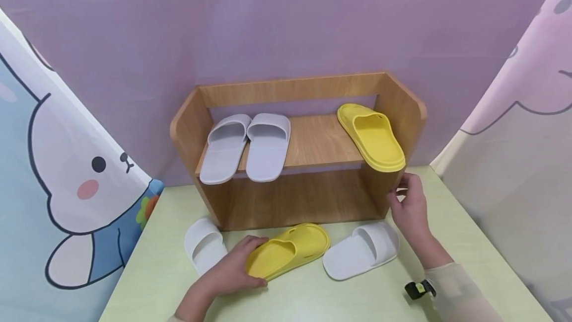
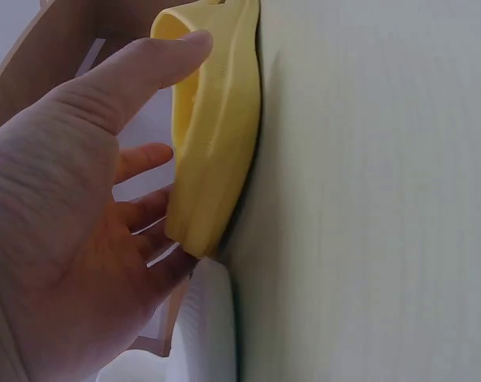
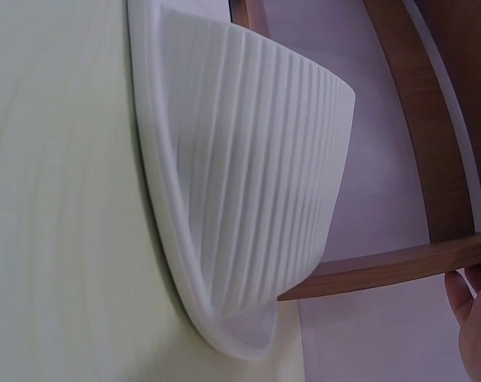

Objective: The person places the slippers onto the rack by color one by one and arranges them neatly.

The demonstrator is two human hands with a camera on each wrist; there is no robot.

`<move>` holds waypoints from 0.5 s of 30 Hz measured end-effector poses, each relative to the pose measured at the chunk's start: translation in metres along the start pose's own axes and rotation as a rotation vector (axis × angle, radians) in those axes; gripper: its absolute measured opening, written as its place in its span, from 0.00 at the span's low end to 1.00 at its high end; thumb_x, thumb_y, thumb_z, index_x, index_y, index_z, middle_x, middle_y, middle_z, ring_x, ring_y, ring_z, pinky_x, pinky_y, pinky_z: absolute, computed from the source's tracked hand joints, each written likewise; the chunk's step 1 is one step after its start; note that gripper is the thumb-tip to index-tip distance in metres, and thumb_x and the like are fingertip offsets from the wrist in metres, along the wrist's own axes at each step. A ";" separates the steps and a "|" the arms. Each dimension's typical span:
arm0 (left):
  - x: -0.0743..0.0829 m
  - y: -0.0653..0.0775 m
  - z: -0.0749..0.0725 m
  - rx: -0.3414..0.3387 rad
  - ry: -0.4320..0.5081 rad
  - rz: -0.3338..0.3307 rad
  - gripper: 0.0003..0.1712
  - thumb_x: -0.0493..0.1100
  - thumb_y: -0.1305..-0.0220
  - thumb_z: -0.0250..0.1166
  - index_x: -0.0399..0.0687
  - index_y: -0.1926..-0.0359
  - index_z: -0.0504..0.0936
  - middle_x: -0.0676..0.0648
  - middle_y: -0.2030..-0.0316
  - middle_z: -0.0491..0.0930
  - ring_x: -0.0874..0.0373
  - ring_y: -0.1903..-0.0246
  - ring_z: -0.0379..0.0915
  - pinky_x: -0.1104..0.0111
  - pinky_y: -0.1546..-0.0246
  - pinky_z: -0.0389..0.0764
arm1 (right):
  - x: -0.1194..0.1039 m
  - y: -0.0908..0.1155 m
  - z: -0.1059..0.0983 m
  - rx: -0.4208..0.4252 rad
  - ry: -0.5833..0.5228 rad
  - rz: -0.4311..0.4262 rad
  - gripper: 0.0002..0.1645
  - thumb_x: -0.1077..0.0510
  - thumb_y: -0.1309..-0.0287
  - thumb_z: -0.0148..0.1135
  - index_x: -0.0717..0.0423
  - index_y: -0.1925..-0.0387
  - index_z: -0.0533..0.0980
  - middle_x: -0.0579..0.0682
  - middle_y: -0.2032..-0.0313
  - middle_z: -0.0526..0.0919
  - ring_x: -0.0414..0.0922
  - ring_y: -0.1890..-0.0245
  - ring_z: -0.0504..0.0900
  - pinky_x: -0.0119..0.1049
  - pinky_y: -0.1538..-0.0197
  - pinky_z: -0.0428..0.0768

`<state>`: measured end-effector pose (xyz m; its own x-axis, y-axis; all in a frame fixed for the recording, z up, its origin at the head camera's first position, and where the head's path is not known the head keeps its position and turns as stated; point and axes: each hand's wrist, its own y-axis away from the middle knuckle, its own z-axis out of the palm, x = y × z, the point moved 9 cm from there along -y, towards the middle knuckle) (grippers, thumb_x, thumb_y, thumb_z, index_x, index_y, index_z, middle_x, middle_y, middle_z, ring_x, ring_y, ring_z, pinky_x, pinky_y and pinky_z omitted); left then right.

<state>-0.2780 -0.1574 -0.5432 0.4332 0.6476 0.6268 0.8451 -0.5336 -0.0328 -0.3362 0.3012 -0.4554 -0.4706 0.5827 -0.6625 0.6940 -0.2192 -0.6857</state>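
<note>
My left hand [image 1: 234, 267] spans the heel end of a yellow slipper [image 1: 308, 242] lying on the table. In the left wrist view the thumb is by the slipper's side and the other fingers, loosely bent, are at its heel. My right hand [image 1: 410, 207], fingers loosely bent, is beside the front edge of the rack's right panel, just below another yellow slipper [image 1: 380, 143] on the upper shelf. Whether it touches the panel is unclear; part of this hand [image 3: 480, 318] shows at the right wrist view's edge. A white slipper [image 3: 264, 159] lies nearby.
The wooden two-tier rack [image 1: 290, 88] stands at the back of the table [image 1: 304, 302]. Two pale grey slippers [image 1: 268, 148] sit side by side on its upper shelf. White slippers lie in front, one at left [image 1: 205, 245] and one at right [image 1: 357, 252]. Curtains surround the table.
</note>
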 end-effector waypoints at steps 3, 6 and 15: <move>-0.001 0.000 0.002 -0.024 -0.004 -0.003 0.60 0.55 0.50 0.89 0.50 0.19 0.70 0.51 0.29 0.74 0.51 0.30 0.71 0.45 0.27 0.75 | 0.000 0.000 0.000 -0.002 0.000 0.001 0.24 0.82 0.43 0.60 0.77 0.44 0.70 0.65 0.54 0.78 0.38 0.53 0.75 0.29 0.54 0.76; -0.001 0.000 0.003 -0.053 0.000 -0.003 0.64 0.53 0.51 0.90 0.47 0.17 0.67 0.49 0.26 0.72 0.48 0.27 0.69 0.42 0.26 0.73 | 0.000 0.000 0.000 -0.001 0.000 0.002 0.23 0.82 0.42 0.59 0.77 0.44 0.71 0.65 0.53 0.79 0.38 0.53 0.75 0.29 0.54 0.76; -0.005 0.004 0.004 -0.116 0.018 -0.026 0.65 0.49 0.48 0.87 0.56 0.13 0.62 0.49 0.20 0.66 0.46 0.22 0.62 0.40 0.24 0.69 | 0.000 0.000 -0.001 0.001 -0.005 0.005 0.23 0.82 0.43 0.59 0.76 0.44 0.71 0.64 0.53 0.79 0.38 0.53 0.76 0.29 0.54 0.76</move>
<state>-0.2752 -0.1610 -0.5498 0.4045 0.6528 0.6405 0.8136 -0.5767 0.0739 -0.3357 0.3016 -0.4553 -0.4699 0.5773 -0.6678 0.6958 -0.2234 -0.6827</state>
